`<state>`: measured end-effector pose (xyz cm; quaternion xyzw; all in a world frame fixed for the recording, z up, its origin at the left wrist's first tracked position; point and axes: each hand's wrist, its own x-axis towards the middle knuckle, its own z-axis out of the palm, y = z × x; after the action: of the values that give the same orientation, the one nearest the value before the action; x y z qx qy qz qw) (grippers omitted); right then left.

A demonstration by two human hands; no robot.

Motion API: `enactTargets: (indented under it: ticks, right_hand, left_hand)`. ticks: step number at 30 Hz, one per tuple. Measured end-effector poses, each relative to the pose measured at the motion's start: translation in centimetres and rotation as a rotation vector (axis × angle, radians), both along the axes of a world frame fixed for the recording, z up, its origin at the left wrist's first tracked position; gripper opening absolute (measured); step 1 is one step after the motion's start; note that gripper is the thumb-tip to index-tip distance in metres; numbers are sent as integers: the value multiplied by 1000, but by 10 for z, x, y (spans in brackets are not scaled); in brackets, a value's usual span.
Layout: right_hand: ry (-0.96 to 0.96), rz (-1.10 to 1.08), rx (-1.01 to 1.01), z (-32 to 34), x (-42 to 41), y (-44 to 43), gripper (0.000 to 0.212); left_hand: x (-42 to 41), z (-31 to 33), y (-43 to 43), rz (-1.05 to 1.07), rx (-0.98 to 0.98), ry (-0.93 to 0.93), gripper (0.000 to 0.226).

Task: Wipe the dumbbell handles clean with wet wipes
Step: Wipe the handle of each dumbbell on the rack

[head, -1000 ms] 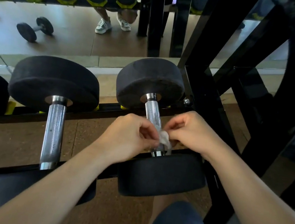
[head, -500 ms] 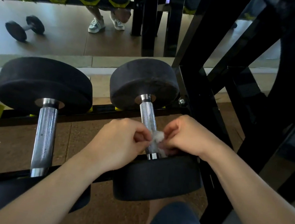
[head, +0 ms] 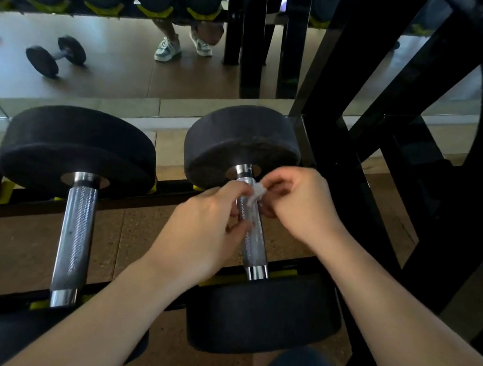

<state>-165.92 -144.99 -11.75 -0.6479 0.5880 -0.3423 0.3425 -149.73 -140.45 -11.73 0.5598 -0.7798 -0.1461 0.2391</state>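
While left hand [head: 201,232] and right hand [head: 300,207] pinch wipe [head: 255,195], fingers [head: 276,183] curled

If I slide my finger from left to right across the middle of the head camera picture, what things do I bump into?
left dumbbell's handle → left hand → wet wipe → right hand → black rack frame

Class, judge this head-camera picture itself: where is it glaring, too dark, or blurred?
Head view: pale glare washes the mirrored floor; the rack frame at right is near-black, its detail lost; the loose dumbbell in the mirror looks soft; the left handle glints along its knurling; the wet wipe is a soft white blur.
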Motion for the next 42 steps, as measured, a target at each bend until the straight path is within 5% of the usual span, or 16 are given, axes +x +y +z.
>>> enactTargets:
  ticks: [5,11,17,22,28,34,39,42]
  right_hand:
    - [51,97,110,-2,-14,14,15]
    - [224,-19,-289,8,17,-13,5]
    - [318,224,-41,15,-1,24,8]
    - [506,136,-411,10,18,-8,8]
    - [759,269,-702,1,23,-12,5]
    - [437,137,-517,-6,3,-14,13]
    - [-12,-51,-183,-9,-2,-21,14]
    - [-62,-31,-156,-7,3,-20,10]
  left_hand:
    - [-1,1,-1,-38,-37,-40,30]
    - [2,0,0,52,-185,-53,37]
    - [5,0,-1,-59,-134,3,19]
    - [8,-2,-1,31,-179,-33,26]
    - [-4,5,-18,232,-57,182,16]
    - [-19,15,-35,224,-165,-34,18]
    - [-32,27,-46,116,-231,-491,18]
    - [-19,19,-45,126,-229,-300,16]
